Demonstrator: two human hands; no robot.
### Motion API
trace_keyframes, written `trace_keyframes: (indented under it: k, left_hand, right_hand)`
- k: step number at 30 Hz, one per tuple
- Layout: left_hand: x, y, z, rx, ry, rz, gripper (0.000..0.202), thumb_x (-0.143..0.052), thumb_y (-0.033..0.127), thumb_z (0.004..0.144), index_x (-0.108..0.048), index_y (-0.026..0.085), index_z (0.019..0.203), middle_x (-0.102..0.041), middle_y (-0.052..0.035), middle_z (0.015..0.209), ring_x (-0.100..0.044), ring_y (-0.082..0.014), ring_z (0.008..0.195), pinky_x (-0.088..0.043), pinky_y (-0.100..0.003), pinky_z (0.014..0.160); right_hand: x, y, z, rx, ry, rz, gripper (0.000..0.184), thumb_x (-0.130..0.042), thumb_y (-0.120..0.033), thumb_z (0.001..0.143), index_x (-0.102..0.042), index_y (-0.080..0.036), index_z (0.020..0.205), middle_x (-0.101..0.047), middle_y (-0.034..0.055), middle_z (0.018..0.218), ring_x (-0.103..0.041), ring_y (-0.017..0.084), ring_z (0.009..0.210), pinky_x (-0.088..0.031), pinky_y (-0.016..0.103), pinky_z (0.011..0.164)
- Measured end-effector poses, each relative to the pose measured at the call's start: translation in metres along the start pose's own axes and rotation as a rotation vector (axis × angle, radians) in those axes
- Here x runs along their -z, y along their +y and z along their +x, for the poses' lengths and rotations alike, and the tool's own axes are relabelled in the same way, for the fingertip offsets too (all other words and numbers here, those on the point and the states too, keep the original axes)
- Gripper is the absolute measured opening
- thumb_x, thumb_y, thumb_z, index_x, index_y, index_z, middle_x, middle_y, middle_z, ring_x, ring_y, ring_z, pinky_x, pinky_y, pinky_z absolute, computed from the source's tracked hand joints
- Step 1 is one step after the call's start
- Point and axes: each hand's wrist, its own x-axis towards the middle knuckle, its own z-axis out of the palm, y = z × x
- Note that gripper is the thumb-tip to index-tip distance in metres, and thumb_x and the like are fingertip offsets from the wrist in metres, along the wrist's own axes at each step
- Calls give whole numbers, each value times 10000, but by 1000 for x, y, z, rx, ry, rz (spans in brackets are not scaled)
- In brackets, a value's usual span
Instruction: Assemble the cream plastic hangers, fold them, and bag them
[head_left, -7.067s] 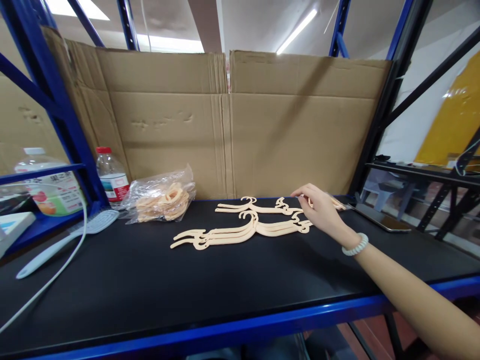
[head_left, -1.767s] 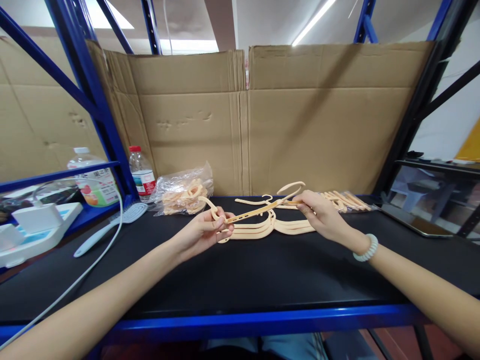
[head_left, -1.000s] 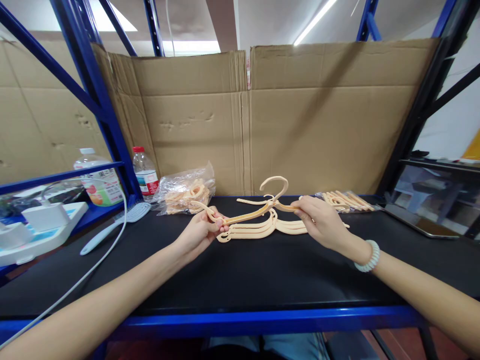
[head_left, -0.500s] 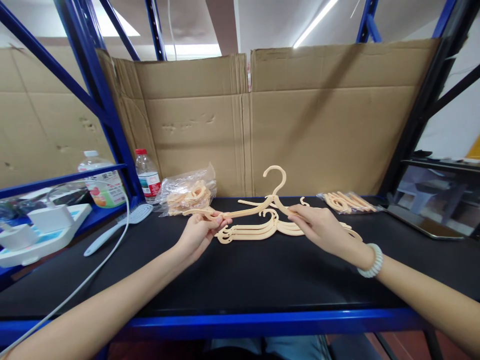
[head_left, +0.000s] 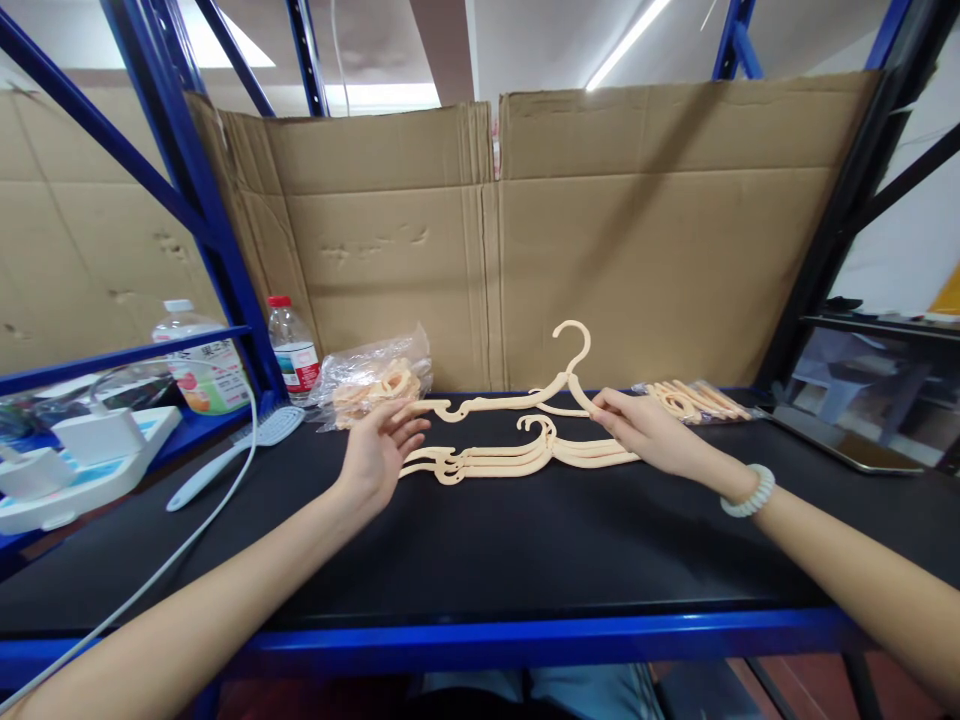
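A beige folding plastic clothes hanger [head_left: 510,402] is held above the black tabletop, its hook upright. My right hand [head_left: 649,428] pinches its short right arm between thumb and fingertips. At the hanger's left end, my left hand [head_left: 379,450] has its fingers apart and loosely curved. The tip meets those fingers, but I cannot see a firm grip. Below lies a row of several similar hangers [head_left: 502,463], lined up with their hooks together. Another beige hanger [head_left: 562,410] shows partly behind the raised one.
A clear bag of beige parts [head_left: 379,385] lies back left, beside a red-capped bottle [head_left: 294,350]. Farther left are a hairbrush [head_left: 240,455], a power strip [head_left: 90,450] and a white cable. Back right are another bagged set [head_left: 697,402] and a dark flat device [head_left: 847,440]. Cardboard [head_left: 660,240] stands behind.
The hanger has moved up and to the right, its left part now straighter. My left hand has shifted left to the hanger's end and loosened its fingers; my right hand keeps its pinch.
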Motion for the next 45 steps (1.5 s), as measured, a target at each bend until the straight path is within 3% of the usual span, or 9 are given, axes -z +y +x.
trace_keyframes:
  k: [4, 6, 8, 14, 17, 25, 29, 39, 45]
  left_hand:
    - [11, 4, 16, -280, 172, 95, 57, -605, 163, 658, -553, 170, 682, -565, 36, 654, -511, -89, 571, -397, -187, 553]
    - [11, 3, 17, -423, 123, 227, 80, -629, 169, 647, -566, 178, 695, -561, 31, 686, -504, -106, 620, -385, -200, 593]
    - [7, 1, 11, -547, -65, 471, 93, -652, 193, 667, -607, 186, 748, -585, 10, 741, -525, -136, 698, -390, -226, 670]
    - [-1, -12, -15, -777, -890, 1138, 82, -695, 268, 707, -671, 230, 776, -642, -32, 788, -516, -213, 805, -328, -325, 841]
    - [1, -17, -17, -777, -1054, 1221, 63, -614, 259, 788, -665, 246, 823, -645, -26, 776, -519, -201, 772, -309, -330, 851]
    - [6, -20, -10, -953, -1058, 1369, 151, -527, 168, 842, -659, 240, 857, -645, -39, 820, -561, -185, 745, -346, -279, 723]
    - [6, -22, -12, -977, -1051, 1324, 255, -490, 116, 840, -662, 253, 969, -662, -64, 979, -587, -216, 912, -386, -293, 819]
    - [10, -26, -11, -610, -1033, 1135, 430, -563, 216, 835, -553, 267, 1262, -504, -59, 1359, -419, -270, 1278, -224, -404, 1104]
    - [9, -30, -8, -532, -1115, 1595, 512, -323, 311, 959, -218, 243, 1456, -179, -61, 1525, -109, -249, 1409, -68, -512, 1124]
  right_hand:
    - [1, 3, -1, -27, -104, 10, 244, -336, -329, 961, -465, -193, 806, -493, -29, 582, -455, 121, 517, -332, 236, 508]
    - [-2, 0, -3, -5, -158, -15, 242, -329, -295, 958, -448, -194, 773, -511, -17, 608, -469, 126, 540, -348, 243, 534]
    - [-5, -5, -5, 5, -228, -63, 250, -334, -258, 950, -437, -193, 731, -528, -5, 625, -479, 130, 552, -355, 248, 548]
    - [-10, -15, -10, 17, -362, -210, 224, -433, -234, 914, -500, -189, 705, -572, 4, 639, -518, 136, 556, -345, 241, 543]
    - [-11, -11, -11, 85, -367, -229, 200, -513, -225, 870, -563, -184, 681, -607, 17, 708, -550, 150, 639, -365, 255, 594]
    - [-9, -4, -9, 85, -335, -239, 114, -610, -128, 776, -612, -185, 676, -586, 11, 751, -535, 145, 689, -389, 255, 623]
    - [-9, 0, -8, 68, -303, -233, 65, -639, -169, 770, -616, -170, 709, -574, 51, 922, -544, 154, 761, -423, 271, 679]
    - [-9, 13, 0, 4, -330, -209, 90, -567, -81, 764, -601, -149, 717, -629, 42, 771, -559, 156, 708, -415, 271, 669]
    - [-11, 30, 7, -42, -329, -210, 76, -579, -76, 760, -611, -140, 733, -640, 49, 782, -563, 158, 730, -409, 267, 700]
